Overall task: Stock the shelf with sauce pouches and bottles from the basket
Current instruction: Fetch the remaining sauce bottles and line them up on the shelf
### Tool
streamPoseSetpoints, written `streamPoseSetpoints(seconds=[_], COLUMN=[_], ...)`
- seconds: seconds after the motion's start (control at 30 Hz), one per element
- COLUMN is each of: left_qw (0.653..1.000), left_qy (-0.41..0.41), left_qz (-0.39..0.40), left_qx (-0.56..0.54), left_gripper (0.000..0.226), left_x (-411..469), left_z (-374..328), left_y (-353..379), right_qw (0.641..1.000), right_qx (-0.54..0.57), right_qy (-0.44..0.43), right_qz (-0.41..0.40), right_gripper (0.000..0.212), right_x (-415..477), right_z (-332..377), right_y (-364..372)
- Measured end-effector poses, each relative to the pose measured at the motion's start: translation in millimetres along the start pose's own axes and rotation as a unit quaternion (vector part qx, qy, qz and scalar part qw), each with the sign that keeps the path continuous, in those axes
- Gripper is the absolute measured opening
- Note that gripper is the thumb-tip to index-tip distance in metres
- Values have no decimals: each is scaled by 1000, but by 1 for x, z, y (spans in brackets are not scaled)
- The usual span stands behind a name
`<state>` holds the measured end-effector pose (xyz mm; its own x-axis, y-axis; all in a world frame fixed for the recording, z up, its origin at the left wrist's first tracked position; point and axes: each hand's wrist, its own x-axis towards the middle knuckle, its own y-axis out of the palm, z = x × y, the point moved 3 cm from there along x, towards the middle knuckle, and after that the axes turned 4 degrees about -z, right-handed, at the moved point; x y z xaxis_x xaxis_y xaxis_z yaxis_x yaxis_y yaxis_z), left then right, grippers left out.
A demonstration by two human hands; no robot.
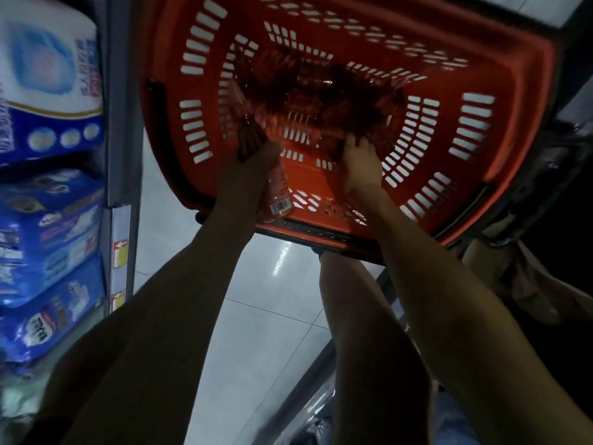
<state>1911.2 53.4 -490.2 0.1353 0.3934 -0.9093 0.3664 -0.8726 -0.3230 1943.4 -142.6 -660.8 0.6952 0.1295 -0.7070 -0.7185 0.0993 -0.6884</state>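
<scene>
Your left hand [253, 167] grips a sauce bottle [279, 194] at the near-left wall of the red basket [513, 91], with its long axis pointing away from you, cap end farthest. Your right hand [362, 165] reaches the blurred pouches [321, 91]; you cannot tell its grip. The shelf post [123, 123] stands just left.

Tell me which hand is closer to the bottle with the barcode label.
Left. The left hand grips the bottle round its middle. The right hand is apart from it, off to its right, reaching down into the red basket.
</scene>
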Motion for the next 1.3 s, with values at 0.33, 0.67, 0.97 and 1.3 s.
streamPoseSetpoints(seconds=[0.33, 0.67, 0.97, 1.3], left_qw=[978, 920, 823, 772], left_qy=[125, 319, 400, 494], left_qz=[91, 222, 397, 390], left_qx=[143, 58, -70, -88], left_gripper=[52, 38, 70, 56], left_x=[-164, -416, -611, -744], left_z=[-115, -339, -445, -432], left_y=[-66, -134, -206, -284], right_qw=[893, 743, 666, 664], right_qx=[442, 659, 706, 671], right_qy=[72, -51, -193, -266], right_qz=[-46, -103, -142, -195], right_gripper=[62, 46, 37, 43], right_x=[-212, -394, -539, -645], right_z=[37, 140, 221, 249], right_y=[-286, -613, -779, -849])
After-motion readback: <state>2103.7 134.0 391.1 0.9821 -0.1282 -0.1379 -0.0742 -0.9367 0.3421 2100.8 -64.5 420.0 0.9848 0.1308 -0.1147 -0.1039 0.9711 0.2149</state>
